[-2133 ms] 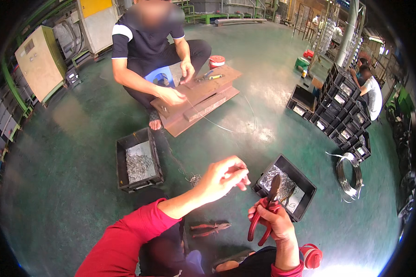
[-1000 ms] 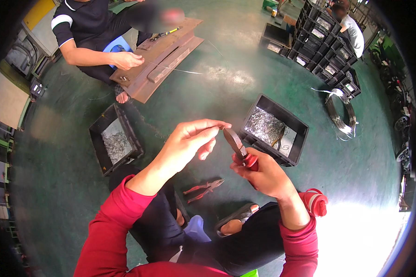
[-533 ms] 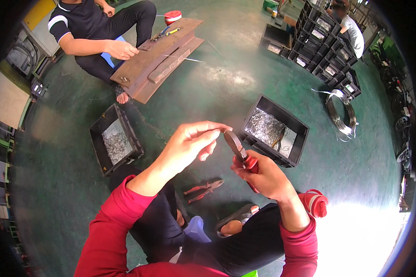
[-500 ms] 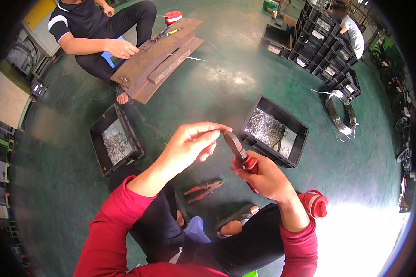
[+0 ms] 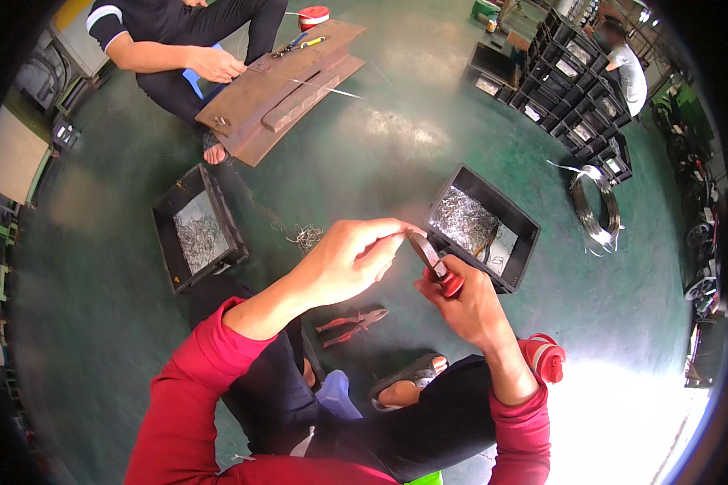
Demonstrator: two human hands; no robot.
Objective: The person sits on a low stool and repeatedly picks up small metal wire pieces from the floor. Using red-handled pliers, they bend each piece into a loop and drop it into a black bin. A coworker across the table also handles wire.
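My right hand (image 5: pixel 471 305) is wrapped round the red handles of a pair of pliers (image 5: pixel 430 257), whose jaws point up and left. My left hand (image 5: pixel 349 257) pinches with thumb and forefinger right at the tip of the jaws. What lies between those fingertips is too small to make out. A second pair of pliers (image 5: pixel 356 326) with red handles rests on the floor below my left hand. Just beyond my left wrist lies a small heap of bent wire pieces (image 5: pixel 305 237).
Black crates of small metal pieces stand at the right (image 5: pixel 531 236) and left (image 5: pixel 228 212). Across from me a person's hand (image 5: pixel 218 65) holds a thin strip over a rusty steel beam (image 5: pixel 255 145). Farther right are a wire coil (image 5: pixel 578 206), stacked crates (image 5: pixel 562 89) and another person.
Both my hands and the pliers have shifted slightly right, and the pliers are turned a little. The wire heap now shows more fully beyond my left wrist.
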